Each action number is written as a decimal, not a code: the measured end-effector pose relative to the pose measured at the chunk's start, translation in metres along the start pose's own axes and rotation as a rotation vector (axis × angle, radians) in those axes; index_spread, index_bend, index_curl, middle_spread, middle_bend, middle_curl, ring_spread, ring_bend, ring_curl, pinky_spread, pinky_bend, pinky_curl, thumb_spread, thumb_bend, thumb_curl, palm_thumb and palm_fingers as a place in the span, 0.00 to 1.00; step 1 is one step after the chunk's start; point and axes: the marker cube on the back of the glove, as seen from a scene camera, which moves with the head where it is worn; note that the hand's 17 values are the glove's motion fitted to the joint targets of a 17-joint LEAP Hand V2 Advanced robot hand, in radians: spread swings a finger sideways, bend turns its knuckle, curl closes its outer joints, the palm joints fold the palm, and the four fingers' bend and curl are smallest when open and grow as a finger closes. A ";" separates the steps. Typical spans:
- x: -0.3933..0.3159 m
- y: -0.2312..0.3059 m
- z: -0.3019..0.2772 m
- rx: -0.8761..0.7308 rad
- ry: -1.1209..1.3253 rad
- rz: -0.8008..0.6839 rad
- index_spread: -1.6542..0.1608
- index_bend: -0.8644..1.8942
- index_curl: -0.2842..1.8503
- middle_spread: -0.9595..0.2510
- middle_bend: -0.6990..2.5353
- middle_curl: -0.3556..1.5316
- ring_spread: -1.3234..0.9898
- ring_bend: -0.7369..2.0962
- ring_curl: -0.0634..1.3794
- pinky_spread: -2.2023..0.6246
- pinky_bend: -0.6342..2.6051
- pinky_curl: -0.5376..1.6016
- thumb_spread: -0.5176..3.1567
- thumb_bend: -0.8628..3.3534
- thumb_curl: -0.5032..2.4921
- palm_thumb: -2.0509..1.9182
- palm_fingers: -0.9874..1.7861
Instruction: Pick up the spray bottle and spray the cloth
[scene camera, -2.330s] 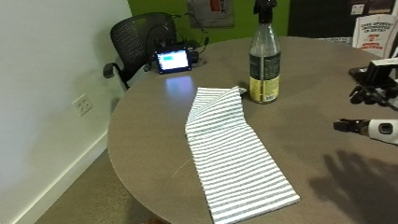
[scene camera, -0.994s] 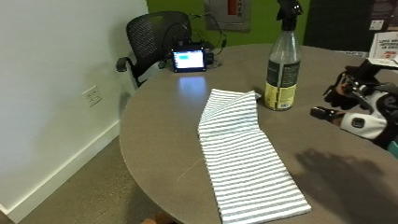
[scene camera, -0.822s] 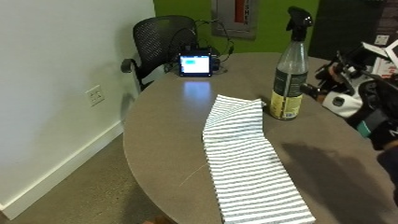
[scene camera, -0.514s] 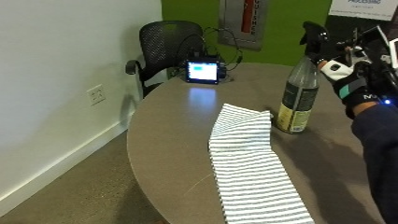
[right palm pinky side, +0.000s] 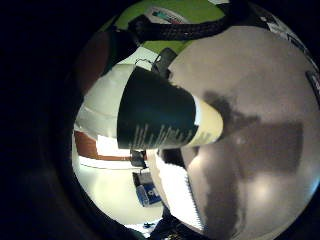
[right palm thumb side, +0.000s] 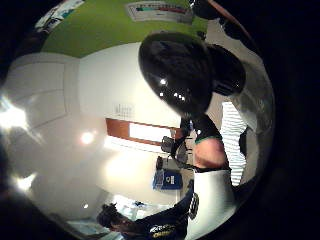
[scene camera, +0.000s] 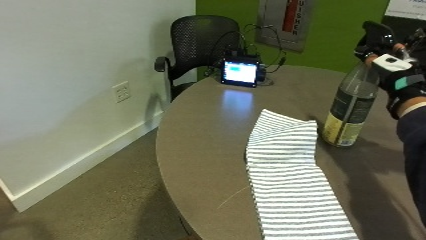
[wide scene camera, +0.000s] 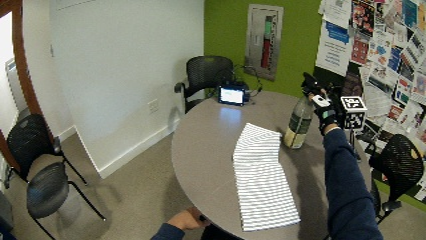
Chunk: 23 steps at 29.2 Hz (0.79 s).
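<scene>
The spray bottle (scene camera: 346, 112) stands upright on the round table (scene camera: 200, 145), just beside the far right corner of the striped cloth (scene camera: 286, 170). It is dark glass with a yellow label and a black spray head. My gloved right hand (scene camera: 399, 75) is at the bottle's neck, fingers curled around it under the spray head. In the thumb side palm view the black spray head (right palm thumb side: 180, 70) fills the middle. The little finger side palm view looks down the bottle's body (right palm pinky side: 160, 115) to the table, with the cloth (right palm pinky side: 175, 190) beside it. The cloth lies flat, lengthwise.
A small lit screen (scene camera: 239, 71) with cables sits at the table's far edge, in front of a black mesh chair (scene camera: 200, 37). The person's bare left hand (wide scene camera: 183, 220) rests at the near edge. Another chair (wide scene camera: 399, 165) stands to the right of the table.
The outside camera has shifted. My gloved hand rose from low at the table's right side up to the bottle's spray head and closed on the neck. Bottle and cloth stay in place.
</scene>
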 end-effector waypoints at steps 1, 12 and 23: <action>0.003 -0.011 -0.002 0.014 -0.049 0.009 0.71 0.36 0.23 0.71 0.29 0.39 0.51 0.38 0.28 0.84 0.29 0.41 0.44 0.22 0.31 0.72 0.57; -0.007 -0.020 -0.049 0.155 -0.083 0.021 0.70 0.31 0.20 0.65 0.40 0.44 0.48 0.44 0.30 0.86 0.23 0.38 0.42 0.21 0.32 0.74 0.65; 0.009 -0.028 -0.061 0.197 -0.037 0.024 0.72 0.35 0.23 0.65 0.44 0.47 0.46 0.49 0.35 0.77 0.26 0.38 0.37 0.20 0.35 0.76 0.79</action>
